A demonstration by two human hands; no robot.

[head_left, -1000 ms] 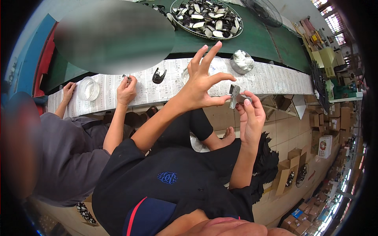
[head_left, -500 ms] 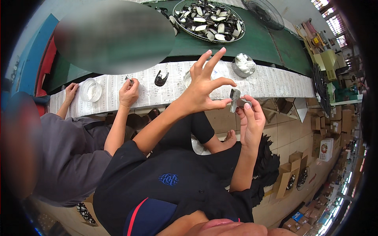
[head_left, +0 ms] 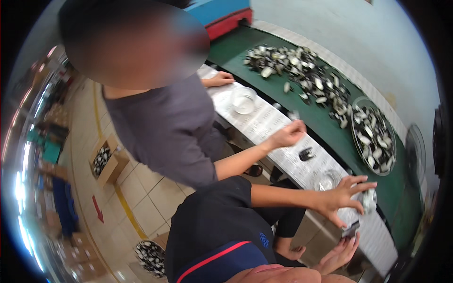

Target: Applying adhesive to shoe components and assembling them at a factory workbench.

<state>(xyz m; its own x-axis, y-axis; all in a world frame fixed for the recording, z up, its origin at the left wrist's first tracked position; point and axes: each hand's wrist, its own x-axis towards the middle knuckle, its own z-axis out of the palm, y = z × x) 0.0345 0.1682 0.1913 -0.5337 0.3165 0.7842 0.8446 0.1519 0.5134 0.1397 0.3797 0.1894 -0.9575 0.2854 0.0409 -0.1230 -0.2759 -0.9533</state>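
View swung left; right fingers (head_left: 348,244) hold dark piece (head_left: 350,230) beside left thumb (head_left: 337,220).

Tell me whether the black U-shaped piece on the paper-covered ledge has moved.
No; the black U-shaped piece shows no clear shift along the paper-covered ledge, lying beside the same clear bowl as before. Only the camera's view has swung.

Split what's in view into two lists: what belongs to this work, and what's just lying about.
Probably the work:
- small dark part in the right hand
- clear dish near the left hand
- black-and-white pieces

Apparently lying about:
- fan
- cardboard boxes, far left
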